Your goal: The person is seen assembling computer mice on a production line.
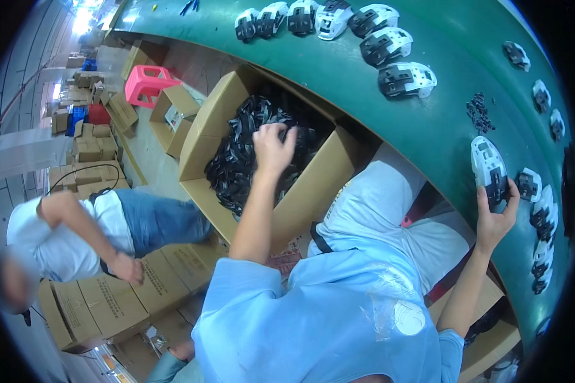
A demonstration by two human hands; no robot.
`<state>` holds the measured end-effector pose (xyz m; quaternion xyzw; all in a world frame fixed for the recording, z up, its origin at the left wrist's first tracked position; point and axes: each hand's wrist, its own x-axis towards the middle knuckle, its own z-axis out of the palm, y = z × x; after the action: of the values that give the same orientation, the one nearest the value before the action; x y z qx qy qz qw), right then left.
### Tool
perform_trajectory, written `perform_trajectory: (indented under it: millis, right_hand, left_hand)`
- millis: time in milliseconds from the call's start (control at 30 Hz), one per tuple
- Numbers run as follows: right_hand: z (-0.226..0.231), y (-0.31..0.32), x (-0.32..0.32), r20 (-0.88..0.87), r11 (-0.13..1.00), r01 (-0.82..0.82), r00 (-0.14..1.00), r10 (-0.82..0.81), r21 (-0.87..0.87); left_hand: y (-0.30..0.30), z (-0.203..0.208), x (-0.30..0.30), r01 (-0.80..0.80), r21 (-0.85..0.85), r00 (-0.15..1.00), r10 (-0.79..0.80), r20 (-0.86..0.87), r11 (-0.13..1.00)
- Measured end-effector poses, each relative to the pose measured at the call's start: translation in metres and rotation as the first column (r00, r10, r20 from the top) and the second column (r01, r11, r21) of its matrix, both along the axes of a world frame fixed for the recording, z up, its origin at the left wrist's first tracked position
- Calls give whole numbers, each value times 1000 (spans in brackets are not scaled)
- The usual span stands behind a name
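My right hand grips a white-and-black computer mouse shell by its near end, at the right of the green table. My left hand is over a large cardboard box filled with curved black plastic parts. Its fingers are bent and the thumb stands apart from them; nothing shows between them, though the fingertips are partly hidden against the dark parts. Beyond the held shell, a small pile of tiny black pieces lies on the table.
Several similar shells line the far side of the green table, and more sit along the right. On the left, a person bends beside stacked cartons. A pink stool stands farther back. Another open carton is below the table.
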<state>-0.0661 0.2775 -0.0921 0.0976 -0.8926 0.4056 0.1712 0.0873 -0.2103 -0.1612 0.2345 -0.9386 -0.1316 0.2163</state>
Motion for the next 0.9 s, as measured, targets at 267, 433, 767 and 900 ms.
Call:
perform_trajectory:
  millis: [267, 433, 767, 900]
  right_hand:
    - [24, -22, -6, 160, 969, -32, 987, -8, 243]
    - [32, -17, -11, 190, 955, -103, 980, 50, 278]
    - [44, -5, -8, 163, 963, -165, 978, 132, 210]
    - [66, -39, 23, -129, 878, -463, 870, 477, 124]
  left_hand:
    - [-43, -25, 8, -19, -95, 874, 63, 482, 995]
    - [-65, 1, 23, -19, 9, 892, 13, 452, 1000]
    - [-40, 61, 26, -109, 631, 966, -68, 250, 768]
    - [62, 131, -34, 1, 997, 922, -386, 28, 75]
